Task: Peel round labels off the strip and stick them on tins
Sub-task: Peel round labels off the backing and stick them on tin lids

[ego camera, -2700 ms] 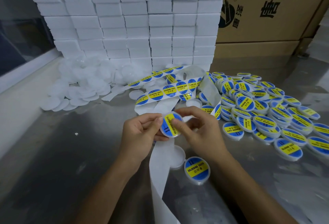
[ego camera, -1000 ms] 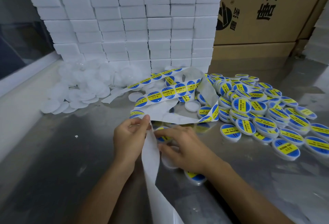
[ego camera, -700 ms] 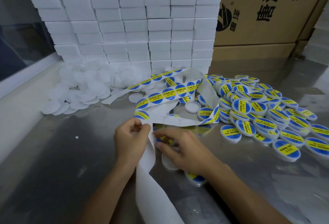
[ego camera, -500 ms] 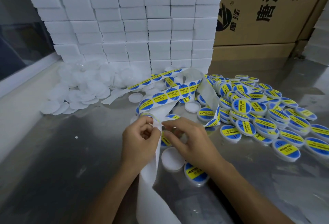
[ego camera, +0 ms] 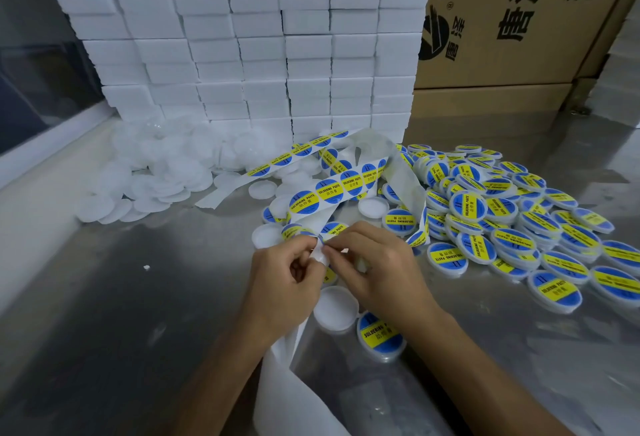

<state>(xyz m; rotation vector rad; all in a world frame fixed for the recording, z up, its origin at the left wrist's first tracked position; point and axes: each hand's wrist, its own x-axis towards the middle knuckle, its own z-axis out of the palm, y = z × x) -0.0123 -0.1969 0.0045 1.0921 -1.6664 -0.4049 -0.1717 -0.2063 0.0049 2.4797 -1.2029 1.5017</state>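
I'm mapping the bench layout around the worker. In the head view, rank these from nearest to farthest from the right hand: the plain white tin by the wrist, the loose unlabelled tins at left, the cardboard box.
From the right hand:
1. Plain white tin, just below the hand.
2. Loose unlabelled tins, far left.
3. Cardboard box, back right.

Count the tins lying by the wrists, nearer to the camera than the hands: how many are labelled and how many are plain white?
Labelled tin: 1
Plain white tin: 1
Total: 2
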